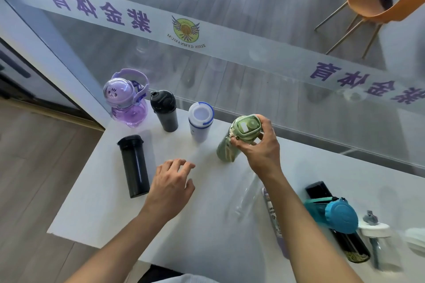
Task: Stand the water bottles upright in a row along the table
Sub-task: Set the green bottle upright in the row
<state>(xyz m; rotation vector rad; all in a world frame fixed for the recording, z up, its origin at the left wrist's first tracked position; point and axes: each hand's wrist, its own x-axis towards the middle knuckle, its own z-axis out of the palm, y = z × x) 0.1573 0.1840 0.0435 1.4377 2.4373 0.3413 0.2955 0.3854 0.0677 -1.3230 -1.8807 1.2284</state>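
Note:
Three bottles stand upright in a row at the far side of the white table [110, 195]: a purple bottle [128, 101], a dark grey bottle [165, 110] and a white bottle with a blue rim [200, 120]. To their right my right hand [259, 145] grips the lid of a green bottle [234, 140], which stands nearly upright on the table. My left hand [171, 182] hovers with fingers apart beside a black bottle [133, 165] that lies flat. Under my right forearm lies a pale purple bottle [274, 216], partly hidden.
At the right end of the table lie or stand a teal-lidded dark bottle [340, 216], a black bottle [318, 189] and a clear bottle with a white lid [377, 241]. A glass wall [230, 69] runs behind the table. An orange chair [377, 2] stands beyond it.

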